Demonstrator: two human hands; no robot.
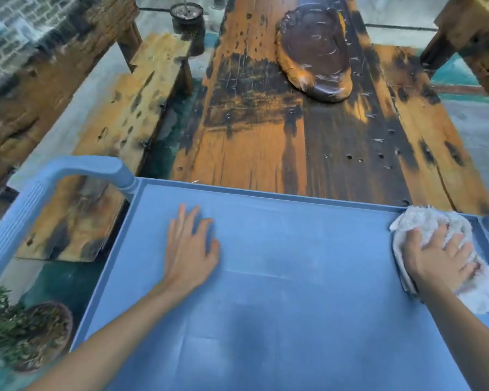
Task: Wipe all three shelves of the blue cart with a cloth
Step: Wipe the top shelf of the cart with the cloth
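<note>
— What surface am I looking at?

— I see the top shelf (280,277) of the blue cart (141,193) filling the lower half of the frame, flat with a raised rim, dusty streaks across its middle. Its ribbed handle (26,210) curves along the left edge. Beyond it, a long weathered wooden tabletop (266,131) runs toward the top of the frame, orange and black, dotted with holes; a wooden bench (130,114) lies to its left, over a grey floor.

— The hands?

— My left hand (191,249) lies flat on the shelf at centre left, fingers straight and spread, its grip holding nothing. My right hand (438,256) presses the white cloth (432,221) into the shelf's far right corner, fingers spread over it; the cloth bunches under the palm.

— Any containers?

— A dark wooden tray (316,55) sits on the tabletop at upper centre; I can't tell its contents. A potted plant (20,331) stands at lower left, a dark pot (188,21) at the top.
</note>
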